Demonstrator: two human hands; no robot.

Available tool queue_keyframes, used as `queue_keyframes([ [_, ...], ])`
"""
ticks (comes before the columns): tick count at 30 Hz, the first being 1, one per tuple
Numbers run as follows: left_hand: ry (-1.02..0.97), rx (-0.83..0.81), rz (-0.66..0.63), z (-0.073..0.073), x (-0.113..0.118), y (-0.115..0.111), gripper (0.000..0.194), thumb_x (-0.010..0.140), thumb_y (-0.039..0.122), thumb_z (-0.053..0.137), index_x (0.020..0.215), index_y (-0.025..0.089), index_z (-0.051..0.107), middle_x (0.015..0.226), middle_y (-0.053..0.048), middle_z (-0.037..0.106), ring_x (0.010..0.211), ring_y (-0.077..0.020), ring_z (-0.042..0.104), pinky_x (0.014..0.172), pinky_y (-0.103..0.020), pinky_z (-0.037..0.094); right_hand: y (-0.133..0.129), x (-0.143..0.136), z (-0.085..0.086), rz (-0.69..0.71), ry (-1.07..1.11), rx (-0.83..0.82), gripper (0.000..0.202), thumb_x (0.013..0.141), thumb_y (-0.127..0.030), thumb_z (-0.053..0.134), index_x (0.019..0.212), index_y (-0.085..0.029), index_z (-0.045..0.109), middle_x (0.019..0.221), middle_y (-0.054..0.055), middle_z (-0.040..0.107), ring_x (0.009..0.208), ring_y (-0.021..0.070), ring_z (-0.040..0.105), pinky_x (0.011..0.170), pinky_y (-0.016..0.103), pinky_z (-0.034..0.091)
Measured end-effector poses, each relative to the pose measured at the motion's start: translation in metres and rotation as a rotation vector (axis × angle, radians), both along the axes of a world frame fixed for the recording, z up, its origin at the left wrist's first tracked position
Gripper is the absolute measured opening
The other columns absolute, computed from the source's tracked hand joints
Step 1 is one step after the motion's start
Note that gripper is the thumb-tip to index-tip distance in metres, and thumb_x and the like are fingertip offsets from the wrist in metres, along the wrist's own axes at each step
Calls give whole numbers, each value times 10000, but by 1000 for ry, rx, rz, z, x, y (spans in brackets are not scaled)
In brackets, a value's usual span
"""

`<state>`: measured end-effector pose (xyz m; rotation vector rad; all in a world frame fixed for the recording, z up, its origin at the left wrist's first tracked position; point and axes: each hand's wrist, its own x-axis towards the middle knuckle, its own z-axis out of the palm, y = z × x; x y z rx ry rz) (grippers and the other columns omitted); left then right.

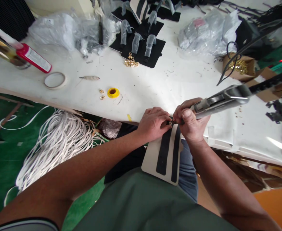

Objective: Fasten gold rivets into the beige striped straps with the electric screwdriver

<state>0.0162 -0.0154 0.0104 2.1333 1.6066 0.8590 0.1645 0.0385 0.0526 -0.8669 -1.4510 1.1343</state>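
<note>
My right hand (192,123) is wrapped round the front end of a grey power screwdriver (221,101) with a lever on its body. The tool's tip is hidden by my fingers, close to my left fingertips. My left hand (155,123) pinches the black strap end at the top of a beige panel (152,157), beside a small metal fitting (170,123). Two black strips (163,157) run down this panel. It lies tilted over my lap, its upper end at the table edge.
On the white table (153,86) lie a yellow tape roll (113,92), gold clasps (131,61), a white-handled awl (90,78), a tape ring (63,81) and a red bottle (35,57). Black panels (155,61) with plastic-wrapped straps lie behind. White cords (59,138) heap on the floor.
</note>
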Motion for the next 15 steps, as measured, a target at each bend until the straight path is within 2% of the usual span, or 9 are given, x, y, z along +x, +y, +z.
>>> queue_keyframes([
  [7,22,45,14,1,-2,-1,224,892,291,752,1111,268,715,1246,-28,745,1247,-270,599,1002,-462,470,-3,-7,3,-13,-15,-21,406,830,-555,794,762,-196,616,649,-22,563,565,126,517,523,264,456],
  [15,92,75,28,3,-5,5,200,887,247,691,1083,282,707,1032,-58,766,1093,-318,684,927,-535,568,-2,-13,15,1,48,96,548,843,-743,656,858,-195,650,795,32,622,725,192,565,684,323,513],
])
